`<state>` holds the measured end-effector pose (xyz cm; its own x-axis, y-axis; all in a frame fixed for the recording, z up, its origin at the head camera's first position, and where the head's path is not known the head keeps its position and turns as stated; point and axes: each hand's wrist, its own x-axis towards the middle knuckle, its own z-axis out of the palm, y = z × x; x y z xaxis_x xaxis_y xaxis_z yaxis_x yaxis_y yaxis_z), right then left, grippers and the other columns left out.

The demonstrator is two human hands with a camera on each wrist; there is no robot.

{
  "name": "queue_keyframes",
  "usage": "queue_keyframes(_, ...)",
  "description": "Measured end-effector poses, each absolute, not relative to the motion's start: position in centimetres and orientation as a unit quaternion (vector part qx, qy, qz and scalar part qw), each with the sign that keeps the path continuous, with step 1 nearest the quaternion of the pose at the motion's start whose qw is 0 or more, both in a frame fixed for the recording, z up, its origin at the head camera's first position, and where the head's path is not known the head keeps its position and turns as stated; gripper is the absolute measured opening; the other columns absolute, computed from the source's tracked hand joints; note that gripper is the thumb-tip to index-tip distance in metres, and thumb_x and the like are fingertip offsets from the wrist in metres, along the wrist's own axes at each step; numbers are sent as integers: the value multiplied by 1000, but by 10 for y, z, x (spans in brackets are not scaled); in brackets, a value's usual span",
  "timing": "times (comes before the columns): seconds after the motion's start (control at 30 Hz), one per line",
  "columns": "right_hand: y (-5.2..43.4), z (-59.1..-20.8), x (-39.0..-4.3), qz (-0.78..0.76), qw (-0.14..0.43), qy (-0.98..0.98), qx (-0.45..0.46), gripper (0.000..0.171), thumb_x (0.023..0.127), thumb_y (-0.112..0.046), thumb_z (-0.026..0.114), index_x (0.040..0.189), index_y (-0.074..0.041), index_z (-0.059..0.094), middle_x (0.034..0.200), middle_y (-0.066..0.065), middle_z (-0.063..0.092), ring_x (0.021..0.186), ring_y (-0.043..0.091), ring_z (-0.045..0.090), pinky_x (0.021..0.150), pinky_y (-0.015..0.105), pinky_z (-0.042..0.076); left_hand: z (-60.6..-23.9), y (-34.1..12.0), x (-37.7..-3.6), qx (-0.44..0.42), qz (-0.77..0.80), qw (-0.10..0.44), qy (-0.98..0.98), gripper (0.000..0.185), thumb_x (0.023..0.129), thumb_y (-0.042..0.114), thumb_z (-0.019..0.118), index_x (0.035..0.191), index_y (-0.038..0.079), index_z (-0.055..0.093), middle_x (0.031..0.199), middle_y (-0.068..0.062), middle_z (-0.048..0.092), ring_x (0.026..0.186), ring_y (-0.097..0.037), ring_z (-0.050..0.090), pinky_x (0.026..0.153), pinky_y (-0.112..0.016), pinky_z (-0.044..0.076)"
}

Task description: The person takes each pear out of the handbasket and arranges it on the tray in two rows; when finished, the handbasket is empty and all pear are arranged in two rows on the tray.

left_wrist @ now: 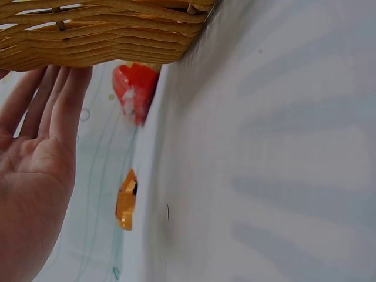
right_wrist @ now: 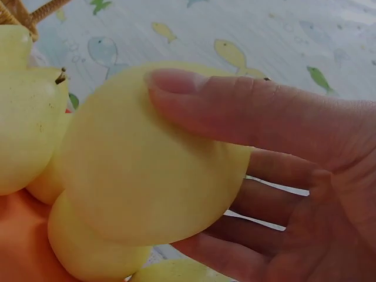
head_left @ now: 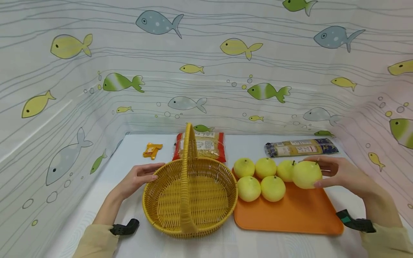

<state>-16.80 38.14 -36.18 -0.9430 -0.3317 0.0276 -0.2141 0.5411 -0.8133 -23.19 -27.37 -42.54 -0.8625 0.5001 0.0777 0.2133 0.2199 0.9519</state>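
My right hand [head_left: 326,173] grips a yellow pear [head_left: 306,174] just above the orange tray [head_left: 290,215]; thumb and fingers wrap round the pear [right_wrist: 147,164]. Several more yellow pears [head_left: 259,177] lie on the tray's far left part. A woven basket [head_left: 190,197] with a tall handle stands empty left of the tray. With straight fingers, my left hand [head_left: 140,177] rests against the basket's left rim [left_wrist: 100,35].
A red noodle packet [head_left: 206,145] lies behind the basket, a small orange packet [head_left: 152,150] to its left, a dark long packet [head_left: 300,147] behind the tray. Fish-patterned curtains wall in the white table on three sides.
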Motion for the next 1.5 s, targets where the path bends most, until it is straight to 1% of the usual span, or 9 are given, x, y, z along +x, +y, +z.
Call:
queue_keyframes(0.13,383,-366,-172,-453,90,867,-189,60,81,-1,78,137,-3,57,124,-13,67,107,6,65,85,23,54,-426,-275,-232,233,580,122,771,48,97,8,58,144,-2,50,139,-4,61,119,-6,62,95,-21,51)
queue_keyframes(0.47,385,-380,-178,-427,136,866,-223,60,78,-6,82,134,-8,61,127,-5,67,109,10,65,88,23,52,-425,-275,-232,232,579,124,772,48,97,8,58,143,-2,51,140,-10,60,119,-6,63,95,-21,50)
queue_keyframes(0.63,384,-385,-182,-427,200,848,-243,60,80,-9,79,136,-11,60,132,-2,65,111,12,64,90,22,51,-427,-276,-232,231,580,125,771,48,97,8,58,144,-2,50,141,-10,60,119,-6,62,95,-21,51)
queue_keyframes(0.73,384,-390,-184,-434,243,830,-250,61,81,-10,79,138,-9,58,136,1,62,115,12,63,93,21,50,-428,-277,-232,232,582,126,769,48,98,8,58,144,-2,50,140,-8,60,120,-6,62,95,-21,51)
queue_keyframes(0.83,385,-395,-185,-441,268,819,-251,62,81,-10,79,139,-7,57,137,2,61,119,10,61,96,19,49,-428,-277,-233,235,581,124,769,48,97,7,58,144,-2,50,140,-6,60,120,-6,62,95,-21,51)
queue_keyframes(1.03,387,-400,-185,-445,272,814,-256,64,81,-9,79,141,-6,55,139,0,60,121,6,59,97,18,46,-427,-277,-233,237,581,126,769,48,97,7,58,144,-2,50,140,-6,61,120,-6,62,95,-22,51)
queue_keyframes(1.23,389,-401,-186,-455,286,803,-257,66,83,-6,77,144,-4,51,144,6,56,125,3,55,98,17,45,-427,-277,-234,236,580,125,770,48,97,7,58,144,-2,50,139,-4,61,119,-6,62,94,-22,51)
queue_keyframes(1.3,389,-401,-186,-458,294,800,-252,67,83,-5,77,145,-4,50,145,5,55,125,3,55,99,17,45,-427,-277,-234,235,580,126,769,48,97,7,58,144,-2,50,139,-3,61,119,-6,62,94,-22,51)
queue_keyframes(1.5,392,-401,-186,-446,317,804,-232,70,82,-8,78,145,0,48,137,-9,59,118,6,60,95,20,49,-428,-277,-234,235,579,126,771,48,97,7,57,144,-3,49,139,-2,61,119,-6,62,95,-22,51)
